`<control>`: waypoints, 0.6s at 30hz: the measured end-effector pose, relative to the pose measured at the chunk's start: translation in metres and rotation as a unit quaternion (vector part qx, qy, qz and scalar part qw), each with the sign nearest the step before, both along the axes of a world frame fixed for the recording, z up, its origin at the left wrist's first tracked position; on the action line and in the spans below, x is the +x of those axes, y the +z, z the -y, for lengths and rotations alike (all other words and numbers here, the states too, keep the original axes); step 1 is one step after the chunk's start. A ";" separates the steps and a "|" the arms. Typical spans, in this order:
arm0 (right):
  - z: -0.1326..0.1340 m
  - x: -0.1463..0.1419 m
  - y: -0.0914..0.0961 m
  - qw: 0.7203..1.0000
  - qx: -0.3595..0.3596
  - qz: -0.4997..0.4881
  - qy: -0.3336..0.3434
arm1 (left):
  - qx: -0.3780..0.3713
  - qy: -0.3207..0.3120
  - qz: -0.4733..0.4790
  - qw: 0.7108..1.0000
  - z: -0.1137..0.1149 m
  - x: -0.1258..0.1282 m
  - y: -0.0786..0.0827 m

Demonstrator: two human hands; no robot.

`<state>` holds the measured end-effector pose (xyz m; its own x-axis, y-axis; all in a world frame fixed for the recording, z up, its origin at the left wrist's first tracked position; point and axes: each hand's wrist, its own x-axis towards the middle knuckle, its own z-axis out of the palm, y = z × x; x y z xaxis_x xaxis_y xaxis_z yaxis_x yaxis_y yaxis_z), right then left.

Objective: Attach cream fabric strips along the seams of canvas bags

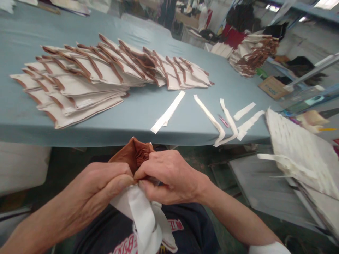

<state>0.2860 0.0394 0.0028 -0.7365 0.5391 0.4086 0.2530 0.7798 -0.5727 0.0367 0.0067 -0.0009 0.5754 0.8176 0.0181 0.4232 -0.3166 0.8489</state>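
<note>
Close to my body, in front of the table edge, both hands meet on a brown and white sewn fabric piece (124, 153). Its brown side, with gathered folds inside, sticks up beyond my fingers. My left hand (106, 185) is closed, thumb and fingers pinching its edge. Right beside it, my right hand (169, 176) pinches the same edge, fingertips nearly touching the left ones. A white fabric strip (143, 215) hangs down from below the fingers toward my lap. Exactly what lies between the fingertips is hidden.
Overlapping white pieces with brown edging (92, 91) cover the back left of the blue-covered table (148, 116). White strips (169, 109) and a small pink tool (223, 121) lie nearer the front. At right are a strip-covered board (296, 151), a cardboard box (272, 88) and another stack (254, 53).
</note>
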 end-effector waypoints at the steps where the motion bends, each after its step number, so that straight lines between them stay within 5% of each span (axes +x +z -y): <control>1: 0.000 0.000 0.002 1.000 0.013 0.013 0.001 | 0.000 0.006 -0.003 1.000 -0.001 0.004 0.001; 9: -0.005 0.004 0.010 0.999 0.016 0.045 0.025 | 0.003 -0.004 0.017 1.000 0.001 0.016 0.002; 14: -0.020 0.007 -0.003 0.998 -0.036 0.020 0.051 | 0.110 0.019 -0.002 0.994 0.009 0.009 -0.007; 18: -0.040 0.010 -0.015 0.994 -0.090 0.047 0.038 | 0.109 0.041 -0.007 0.993 0.017 0.003 -0.016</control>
